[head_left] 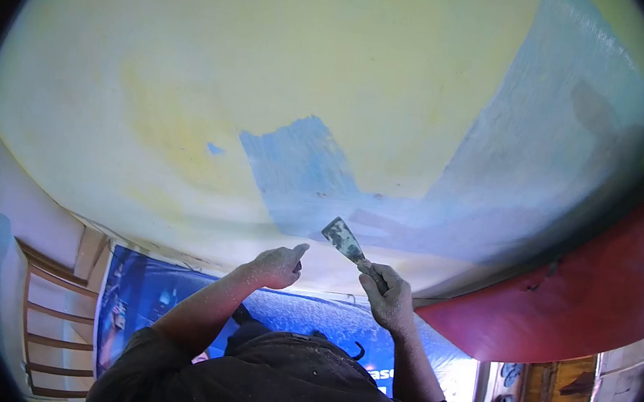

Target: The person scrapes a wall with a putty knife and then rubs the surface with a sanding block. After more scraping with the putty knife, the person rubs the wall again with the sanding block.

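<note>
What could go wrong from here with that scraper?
Judging from this view:
1. The right hand angles the scraper up near the left hand's extended finger; a slip might nick it.
2. A blade corner could gouge the wall near the ragged blue patch.
3. Both forearms look dusty, so more debris may fall on the blue sheet.

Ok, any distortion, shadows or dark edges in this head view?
Head view: strong wide-angle bowing, wall edges curving, black corners; soft shadows across the blue paint at right; bright white patch low, right of the dark shirt; scraper reasonably sharp.
</note>
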Demonstrator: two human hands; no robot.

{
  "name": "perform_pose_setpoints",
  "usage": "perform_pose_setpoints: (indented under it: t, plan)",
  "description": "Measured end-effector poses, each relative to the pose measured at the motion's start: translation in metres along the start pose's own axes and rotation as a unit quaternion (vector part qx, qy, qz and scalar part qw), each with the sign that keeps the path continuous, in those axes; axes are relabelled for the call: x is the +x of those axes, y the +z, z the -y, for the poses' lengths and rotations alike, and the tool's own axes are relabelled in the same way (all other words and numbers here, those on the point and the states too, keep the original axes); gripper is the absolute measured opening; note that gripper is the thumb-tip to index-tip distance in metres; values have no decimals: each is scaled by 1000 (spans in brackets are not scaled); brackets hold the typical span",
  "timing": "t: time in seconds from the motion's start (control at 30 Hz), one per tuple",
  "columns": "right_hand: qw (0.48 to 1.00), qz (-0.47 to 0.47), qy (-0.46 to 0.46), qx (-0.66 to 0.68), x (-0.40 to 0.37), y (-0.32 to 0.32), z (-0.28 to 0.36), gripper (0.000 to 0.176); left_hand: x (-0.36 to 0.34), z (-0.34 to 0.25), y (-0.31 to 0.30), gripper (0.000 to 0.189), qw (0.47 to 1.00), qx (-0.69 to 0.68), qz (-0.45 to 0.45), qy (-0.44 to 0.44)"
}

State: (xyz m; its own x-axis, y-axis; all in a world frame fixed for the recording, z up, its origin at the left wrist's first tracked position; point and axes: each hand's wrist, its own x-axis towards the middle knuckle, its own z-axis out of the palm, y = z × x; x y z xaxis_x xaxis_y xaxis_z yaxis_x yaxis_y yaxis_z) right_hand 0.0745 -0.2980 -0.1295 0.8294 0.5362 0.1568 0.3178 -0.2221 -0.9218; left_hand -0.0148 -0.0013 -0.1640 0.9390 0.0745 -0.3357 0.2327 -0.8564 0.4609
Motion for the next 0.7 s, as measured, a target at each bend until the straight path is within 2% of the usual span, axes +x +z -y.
perform_pose_setpoints:
  t: [0.1, 0.13, 0.23, 0.37, 0.47, 0.63, 0.7]
  plan:
    - [990, -4, 125, 59, -25, -3, 1, 29, -4, -28, 2, 55, 997, 46, -32, 53]
    - [988, -14, 120, 94, -28, -1, -4, 30, 1, -24, 14, 51, 992, -24, -75, 97]
    - [981, -40, 92, 166, -37, 7, -10, 29, -9, -34, 7, 47, 984, -33, -92, 149]
    - [981, -65, 35, 179, -36, 21, -1, 25, -25, -38, -16, 40, 967, -66, -163, 182]
    - [979, -108, 36, 168, -34, 31, 21, 24, -34, -39, -27, 38, 954, -114, -207, 183]
    - [986, -120, 61, 100, -35, 24, 41, 28, -39, -33, -22, 39, 920, -187, -272, 212]
    - [986, -117, 87, 86, -29, 22, 42, 29, -30, -30, -23, 36, 916, -244, -232, 219]
